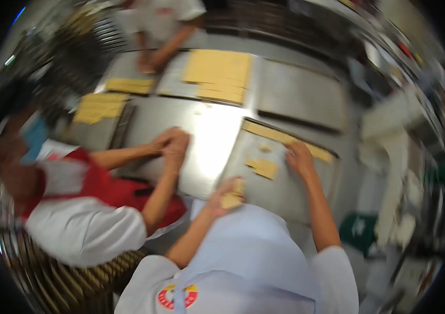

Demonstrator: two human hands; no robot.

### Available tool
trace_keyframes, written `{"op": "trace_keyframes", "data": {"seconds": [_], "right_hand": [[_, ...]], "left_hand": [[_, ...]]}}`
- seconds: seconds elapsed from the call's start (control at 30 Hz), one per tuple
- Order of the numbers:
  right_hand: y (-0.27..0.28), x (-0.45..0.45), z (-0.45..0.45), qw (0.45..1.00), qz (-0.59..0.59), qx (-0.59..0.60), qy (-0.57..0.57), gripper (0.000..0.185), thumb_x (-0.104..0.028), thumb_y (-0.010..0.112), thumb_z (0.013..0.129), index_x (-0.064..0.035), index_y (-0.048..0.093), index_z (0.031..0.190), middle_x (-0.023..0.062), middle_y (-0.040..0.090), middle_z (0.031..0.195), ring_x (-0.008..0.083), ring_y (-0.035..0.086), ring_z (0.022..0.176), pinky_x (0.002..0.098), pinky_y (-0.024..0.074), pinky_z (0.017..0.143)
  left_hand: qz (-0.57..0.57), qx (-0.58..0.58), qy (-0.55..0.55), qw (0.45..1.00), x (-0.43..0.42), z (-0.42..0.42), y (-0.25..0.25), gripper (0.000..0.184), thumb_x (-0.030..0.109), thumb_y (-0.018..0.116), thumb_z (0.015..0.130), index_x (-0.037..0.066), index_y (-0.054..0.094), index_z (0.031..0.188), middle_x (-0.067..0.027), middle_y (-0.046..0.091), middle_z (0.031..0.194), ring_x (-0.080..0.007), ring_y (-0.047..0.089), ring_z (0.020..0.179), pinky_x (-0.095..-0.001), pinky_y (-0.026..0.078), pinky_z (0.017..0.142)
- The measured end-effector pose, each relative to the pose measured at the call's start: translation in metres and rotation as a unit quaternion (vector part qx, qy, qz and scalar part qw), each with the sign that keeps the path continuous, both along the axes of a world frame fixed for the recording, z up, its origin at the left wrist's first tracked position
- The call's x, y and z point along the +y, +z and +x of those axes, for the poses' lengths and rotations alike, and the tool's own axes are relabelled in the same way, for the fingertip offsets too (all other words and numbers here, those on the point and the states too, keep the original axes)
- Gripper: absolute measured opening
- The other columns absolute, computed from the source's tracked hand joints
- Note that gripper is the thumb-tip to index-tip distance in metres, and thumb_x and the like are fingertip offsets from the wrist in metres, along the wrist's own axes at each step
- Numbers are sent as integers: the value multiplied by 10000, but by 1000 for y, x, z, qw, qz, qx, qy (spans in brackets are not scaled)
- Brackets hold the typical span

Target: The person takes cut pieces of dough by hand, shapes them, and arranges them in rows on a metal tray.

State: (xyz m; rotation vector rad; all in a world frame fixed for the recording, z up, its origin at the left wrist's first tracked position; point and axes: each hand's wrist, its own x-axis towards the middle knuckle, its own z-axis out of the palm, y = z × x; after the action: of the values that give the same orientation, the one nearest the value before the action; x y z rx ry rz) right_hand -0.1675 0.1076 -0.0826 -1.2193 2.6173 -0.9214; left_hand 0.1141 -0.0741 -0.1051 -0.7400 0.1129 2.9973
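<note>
Several yellow dough pieces (232, 198) rest in my left hand (222, 196), its fingers wrapped round them beside the near left edge of a metal tray (290, 201). Over that tray, my right hand (300, 158) touches a row of yellow pieces (269, 132) along the far edge. Its fingers are bent; blur hides whether a piece is between them. A small cluster of dough pieces (262, 167) lies on the tray between my hands, with a smaller bit (265, 148) just beyond it.
A co-worker in a red apron (107, 183) stands at the left, hands together over the metal table (154, 118). Another person (165, 26) works across it. A tray holds a large yellow dough sheet (220, 70); another tray (301, 94) is at the back right.
</note>
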Motion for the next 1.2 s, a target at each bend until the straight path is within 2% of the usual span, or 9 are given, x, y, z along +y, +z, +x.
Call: {"op": "trace_keyframes", "data": {"seconds": [0.13, 0.17, 0.3, 0.5, 0.6, 0.8, 0.97, 1.07, 1.2], "right_hand": [[-50, -48, 4, 994, -42, 37, 95, 345, -166, 699, 859, 10, 674, 1154, 242, 638, 1090, 427, 578, 1041, 498, 451, 929], [-50, -57, -3, 992, -38, 11, 120, 307, -114, 713, 839, 7, 675, 1119, 231, 640, 1072, 418, 583, 1030, 484, 456, 915], [-28, -53, 2, 981, -10, 69, 183, 300, -47, 696, 839, -1, 669, 1134, 187, 651, 1040, 326, 622, 955, 413, 492, 860], [63, -68, 88, 903, -20, -411, 123, 363, -137, 698, 892, 12, 645, 1219, 123, 653, 925, 186, 664, 749, 304, 564, 622], [58, -69, 115, 870, 3, -473, 139, 349, -79, 716, 893, 26, 632, 1215, 92, 586, 899, 175, 659, 722, 310, 597, 587], [34, -60, 123, 841, -72, -523, 122, 396, -68, 749, 860, 65, 623, 1210, 61, 559, 859, 215, 674, 732, 322, 606, 637], [26, -48, 112, 846, -94, -512, 117, 390, 25, 701, 854, 111, 596, 1220, 154, 630, 1041, 240, 689, 842, 326, 626, 746], [22, -38, 104, 856, -64, -495, 135, 464, -257, 720, 920, 17, 627, 1283, 132, 678, 1149, 224, 637, 1005, 343, 526, 890], [32, -35, 111, 841, -108, -517, 121, 390, -145, 678, 929, 48, 625, 1264, 135, 677, 1134, 196, 641, 1003, 297, 537, 837]], "left_hand": [[-128, 178, 22, 976, 12, -4, -7, 485, 261, 668, 959, 105, 503, 1388, -53, 621, 1148, -191, 649, 916, -361, 574, 773], [-30, 98, 5, 995, 10, -22, -21, 463, 260, 655, 972, 108, 501, 1381, -42, 624, 1137, -162, 655, 867, -330, 580, 727], [-104, 95, 40, 989, 12, -28, -4, 418, 224, 668, 965, 111, 529, 1343, -29, 627, 1112, -145, 658, 844, -300, 585, 702], [-245, 5, 38, 969, 4, -16, 5, 397, 234, 728, 925, 81, 579, 1259, -40, 635, 1022, -143, 645, 847, -283, 549, 671], [-321, -87, 7, 943, 7, -20, 11, 378, 213, 725, 923, 63, 581, 1238, -44, 647, 1037, -146, 648, 857, -293, 554, 678], [-231, -58, 51, 970, 19, -33, -16, 305, 204, 685, 939, 52, 586, 1184, -57, 664, 1054, -144, 658, 871, -298, 579, 718], [-206, -21, 73, 975, 21, -36, -20, 252, 166, 681, 946, 22, 609, 1139, -80, 672, 1000, -142, 672, 824, -262, 588, 666], [-243, 5, 42, 969, 19, -40, -13, 323, 168, 710, 927, 20, 578, 1182, -75, 674, 1050, -143, 671, 875, -267, 581, 701], [-303, -4, 53, 952, 22, -44, 1, 371, 171, 739, 905, 20, 565, 1197, -80, 679, 1029, -139, 672, 885, -260, 571, 694]]}}
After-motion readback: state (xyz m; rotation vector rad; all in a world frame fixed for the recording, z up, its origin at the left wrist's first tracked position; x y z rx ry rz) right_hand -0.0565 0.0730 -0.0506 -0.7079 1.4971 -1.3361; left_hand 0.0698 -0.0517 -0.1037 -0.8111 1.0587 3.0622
